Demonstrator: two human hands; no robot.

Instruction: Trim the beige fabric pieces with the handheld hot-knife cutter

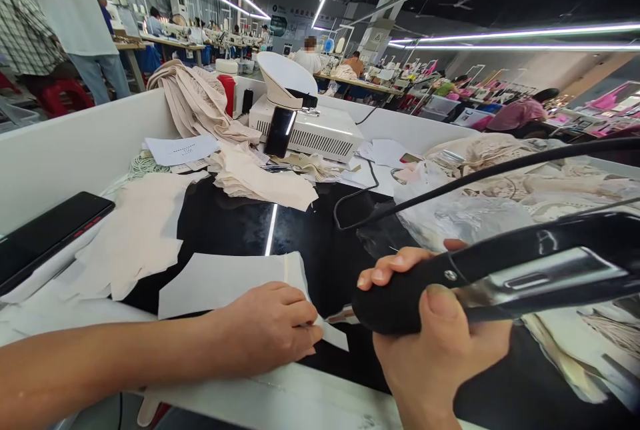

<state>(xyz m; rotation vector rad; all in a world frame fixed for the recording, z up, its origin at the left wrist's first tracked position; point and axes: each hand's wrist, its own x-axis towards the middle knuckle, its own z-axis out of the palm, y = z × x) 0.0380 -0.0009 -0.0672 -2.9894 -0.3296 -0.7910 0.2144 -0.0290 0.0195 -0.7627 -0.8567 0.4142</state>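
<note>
From where I stand, the person has a white panel (215,280) lying flat on the dark glossy board (330,263), and I'll set my clock on the left hand (273,323). The panel spreads from about nine to twelve o'clock, a narrow cream strip (286,269) near its right end. The left fingers are bunched low over that right end; whether they pinch it or merely press, I can't tell, as the thumb is hidden.

At three o'clock the right hand (445,343) is wrapped round a black-handled tool (545,277), thumb over the near side, fingers across the far side. It could be a hand iron, but its working end is mostly hidden. I'd expect it to be rigid and fairly heavy, best held by the dark rounded grip, clear of the working end in case that is hot. A thick black cable (600,145) sweeps past toward two o'clock and might drag if it belongs to the tool.

The panel looks light, thin and bendy, likely to slide on that gloss, so I'd steady it with flat fingertips near an edge. The stacked cream pieces (265,177) at twelve o'clock look softer and easily creased.
</note>
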